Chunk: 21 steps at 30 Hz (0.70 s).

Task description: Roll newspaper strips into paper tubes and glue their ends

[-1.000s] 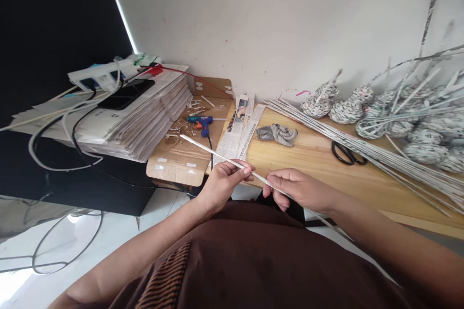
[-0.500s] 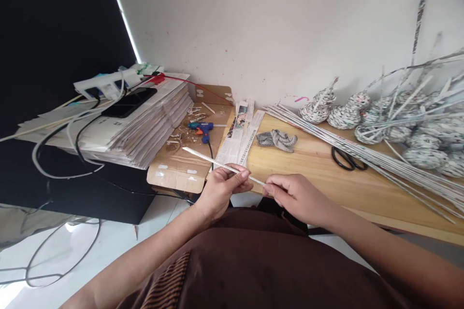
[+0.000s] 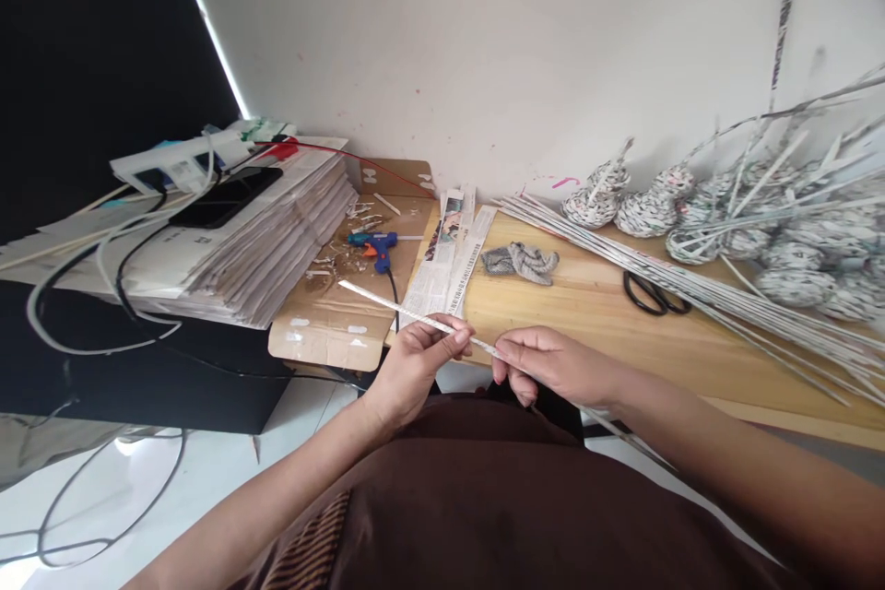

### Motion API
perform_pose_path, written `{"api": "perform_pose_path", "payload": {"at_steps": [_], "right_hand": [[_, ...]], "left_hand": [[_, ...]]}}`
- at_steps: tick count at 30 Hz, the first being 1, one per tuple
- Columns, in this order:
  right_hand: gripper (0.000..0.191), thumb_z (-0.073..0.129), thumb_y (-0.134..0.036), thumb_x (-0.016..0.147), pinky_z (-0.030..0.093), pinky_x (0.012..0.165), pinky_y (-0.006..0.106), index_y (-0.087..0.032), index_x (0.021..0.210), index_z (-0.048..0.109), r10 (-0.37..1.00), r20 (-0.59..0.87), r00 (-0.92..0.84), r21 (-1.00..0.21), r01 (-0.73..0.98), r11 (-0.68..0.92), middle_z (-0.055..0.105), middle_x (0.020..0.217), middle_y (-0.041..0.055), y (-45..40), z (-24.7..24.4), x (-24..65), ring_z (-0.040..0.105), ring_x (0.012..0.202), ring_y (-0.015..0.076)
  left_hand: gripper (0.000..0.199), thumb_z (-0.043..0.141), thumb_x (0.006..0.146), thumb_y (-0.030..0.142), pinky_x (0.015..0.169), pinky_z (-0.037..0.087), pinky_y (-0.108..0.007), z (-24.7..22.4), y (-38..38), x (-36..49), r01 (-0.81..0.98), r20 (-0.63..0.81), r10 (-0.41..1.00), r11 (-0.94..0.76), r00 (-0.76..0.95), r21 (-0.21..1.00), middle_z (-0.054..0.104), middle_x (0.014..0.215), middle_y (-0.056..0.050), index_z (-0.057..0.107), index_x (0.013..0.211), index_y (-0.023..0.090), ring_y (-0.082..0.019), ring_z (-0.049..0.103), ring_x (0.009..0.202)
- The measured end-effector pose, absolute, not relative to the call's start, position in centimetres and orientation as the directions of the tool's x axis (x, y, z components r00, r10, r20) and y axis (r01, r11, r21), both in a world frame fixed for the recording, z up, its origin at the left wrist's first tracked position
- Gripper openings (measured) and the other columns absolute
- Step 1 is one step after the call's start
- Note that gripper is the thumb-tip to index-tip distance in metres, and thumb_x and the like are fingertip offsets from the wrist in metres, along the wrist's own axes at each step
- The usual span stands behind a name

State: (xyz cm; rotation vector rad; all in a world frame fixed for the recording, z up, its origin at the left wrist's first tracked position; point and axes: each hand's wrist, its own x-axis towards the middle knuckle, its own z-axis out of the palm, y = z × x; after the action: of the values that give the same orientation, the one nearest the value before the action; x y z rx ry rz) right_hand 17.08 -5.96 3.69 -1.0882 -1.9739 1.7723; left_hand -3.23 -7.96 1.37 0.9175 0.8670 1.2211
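A thin rolled newspaper stick [image 3: 377, 300] slants across in front of me, its flattened end pointing up and left over the cardboard. My left hand [image 3: 425, 352] pinches it between thumb and fingers near the middle of the visible length. Just to the right, my right hand [image 3: 543, 359] grips the same stick, thumb on top. Beyond that hand a thin pale length runs down along my right forearm, partly hidden by it. Flat newspaper strips [image 3: 442, 267] lie on the table beyond my left hand.
A blue glue gun [image 3: 377, 249] lies on cardboard [image 3: 324, 332] among scraps. Left stands a paper stack [image 3: 277, 240] with a phone [image 3: 225, 196] and power strip. A grey cloth [image 3: 522, 263], black-handled scissors [image 3: 646, 293], a bundle of paper sticks [image 3: 622, 253] and woven paper gourds [image 3: 646, 214] are rightward.
My right hand has turned and closed nearer to my left hand on the stick. A pale length now shows along my right forearm. The view has shifted slightly.
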Motion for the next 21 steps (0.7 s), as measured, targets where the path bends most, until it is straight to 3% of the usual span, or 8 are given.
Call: {"api": "perform_pose_path", "payload": {"at_steps": [2, 5, 10, 11, 13, 15, 17, 21], "right_hand": [[0.05, 0.036, -0.058, 0.095, 0.042, 0.06, 0.025, -0.015, 0.09, 0.061, 0.685, -0.269, -0.677, -0.933, 0.36, -0.01, 0.054, 0.058, -0.0017, -5.9, 3.7, 17.1, 0.05, 0.054, 0.0115], [0.041, 0.04, -0.051, 0.096, 0.037, 0.058, 0.024, -0.018, 0.086, 0.062, 0.774, -0.143, -0.616, -0.848, 0.48, 0.225, 0.057, 0.064, -0.0011, -6.3, 4.0, 16.8, 0.049, 0.057, 0.0113], [0.033, 0.043, -0.039, 0.097, 0.034, 0.069, 0.03, -0.019, 0.08, 0.063, 0.791, 0.173, -0.586, -0.478, 0.653, 0.588, 0.059, 0.071, 0.0046, -6.8, 4.1, 16.6, 0.052, 0.072, 0.0179], [0.034, 0.042, -0.039, 0.097, 0.034, 0.07, 0.031, -0.019, 0.081, 0.064, 0.795, 0.17, -0.582, -0.478, 0.657, 0.583, 0.059, 0.071, 0.0052, -6.8, 3.9, 16.7, 0.053, 0.073, 0.0185], [0.038, 0.04, -0.044, 0.097, 0.036, 0.068, 0.03, -0.019, 0.083, 0.064, 0.818, 0.04, -0.573, -0.637, 0.616, 0.463, 0.059, 0.069, 0.0039, -6.5, 3.8, 17.0, 0.053, 0.068, 0.0168], [0.046, 0.035, -0.052, 0.098, 0.039, 0.064, 0.028, -0.018, 0.087, 0.064, 0.775, -0.176, -0.607, -0.837, 0.507, 0.207, 0.056, 0.062, 0.0008, -6.2, 3.7, 17.3, 0.052, 0.06, 0.0139], [0.052, 0.034, -0.058, 0.096, 0.041, 0.063, 0.027, -0.016, 0.091, 0.064, 0.695, -0.299, -0.654, -0.91, 0.415, 0.0, 0.054, 0.056, -0.0015, -6.0, 3.7, 17.5, 0.05, 0.055, 0.0123], [0.046, 0.043, -0.057, 0.094, 0.038, 0.061, 0.025, -0.017, 0.088, 0.065, 0.777, -0.211, -0.593, -0.89, 0.446, 0.098, 0.058, 0.063, -0.0008, -6.1, 4.1, 17.5, 0.05, 0.058, 0.011]], "left_hand": [[0.019, 0.077, 0.074, 0.03, 0.069, 0.041, -0.023, 1.5, -8.0, -3.2, -0.371, -0.077, 0.988, 0.121, 0.13, 0.921, 0.063, 0.074, 0.0, 0.069, 0.084, 0.016, -0.01, 0.056, 0.069], [0.022, 0.078, 0.073, 0.032, 0.067, 0.041, -0.023, 1.7, -8.1, -3.1, -0.364, -0.12, 0.983, 0.163, 0.138, 0.917, 0.063, 0.074, -0.001, 0.069, 0.084, 0.015, -0.01, 0.055, 0.068], [0.026, 0.078, 0.073, 0.033, 0.059, 0.04, -0.021, 1.8, -7.9, -3.3, -0.374, -0.193, 0.976, 0.215, 0.097, 0.902, 0.064, 0.068, -0.002, 0.067, 0.084, 0.013, -0.008, 0.053, 0.061], [0.026, 0.078, 0.072, 0.033, 0.059, 0.04, -0.021, 1.8, -7.8, -3.3, -0.374, -0.197, 0.976, 0.218, 0.094, 0.901, 0.064, 0.068, -0.002, 0.067, 0.084, 0.012, -0.008, 0.053, 0.061], [0.026, 0.079, 0.072, 0.031, 0.059, 0.041, -0.02, 1.7, -7.8, -3.3, -0.375, -0.193, 0.976, 0.218, 0.102, 0.901, 0.064, 0.067, -0.002, 0.067, 0.085, 0.012, -0.008, 0.054, 0.062], [0.025, 0.079, 0.072, 0.03, 0.058, 0.042, -0.02, 1.7, -7.9, -3.2, -0.379, -0.18, 0.977, 0.21, 0.113, 0.901, 0.063, 0.066, -0.002, 0.067, 0.085, 0.012, -0.008, 0.055, 0.062], [0.024, 0.079, 0.072, 0.029, 0.058, 0.042, -0.019, 1.6, -8.0, -3.1, -0.385, -0.171, 0.977, 0.207, 0.127, 0.899, 0.063, 0.067, -0.001, 0.067, 0.085, 0.012, -0.009, 0.056, 0.063], [0.023, 0.078, 0.073, 0.03, 0.058, 0.043, -0.02, 1.4, -8.1, -2.9, -0.369, -0.157, 0.973, 0.211, 0.171, 0.905, 0.063, 0.069, -0.001, 0.067, 0.085, 0.013, -0.009, 0.056, 0.064]]}}
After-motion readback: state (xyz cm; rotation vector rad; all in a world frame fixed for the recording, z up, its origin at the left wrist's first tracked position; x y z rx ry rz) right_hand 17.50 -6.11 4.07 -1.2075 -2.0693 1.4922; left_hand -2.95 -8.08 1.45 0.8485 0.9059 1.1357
